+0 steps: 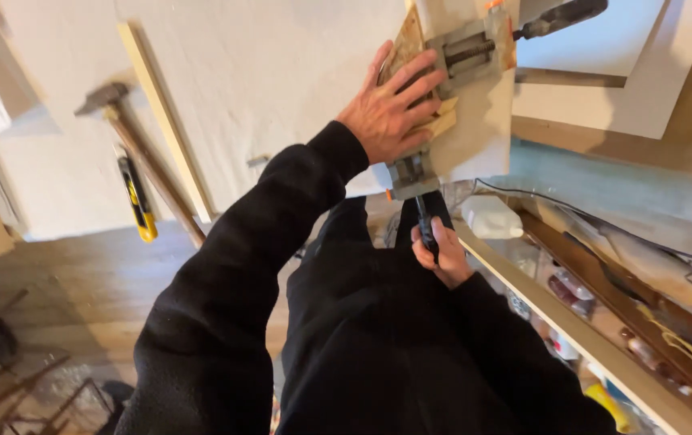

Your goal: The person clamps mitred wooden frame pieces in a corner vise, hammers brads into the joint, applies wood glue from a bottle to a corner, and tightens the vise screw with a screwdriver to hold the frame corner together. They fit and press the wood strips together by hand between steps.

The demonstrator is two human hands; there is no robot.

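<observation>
My left hand (392, 109) lies flat, fingers spread, on a small piece of wood (407, 44) at the edge of a white work surface (265, 72). A grey metal clamp (465, 52) grips that wood and the board edge. Below the edge, my right hand (441, 254) is closed around the clamp's black handle (424, 221). The clamp's lower jaw (410, 173) sits just under my left hand. Both arms wear black sleeves.
A hammer with a wooden handle (148, 157) and a yellow-and-black utility knife (136, 197) lie on the white surface at left, beside a thin wooden strip (165, 117). A white container (491, 216) and shelves of clutter (603, 322) are at right. Wooden floor lies below left.
</observation>
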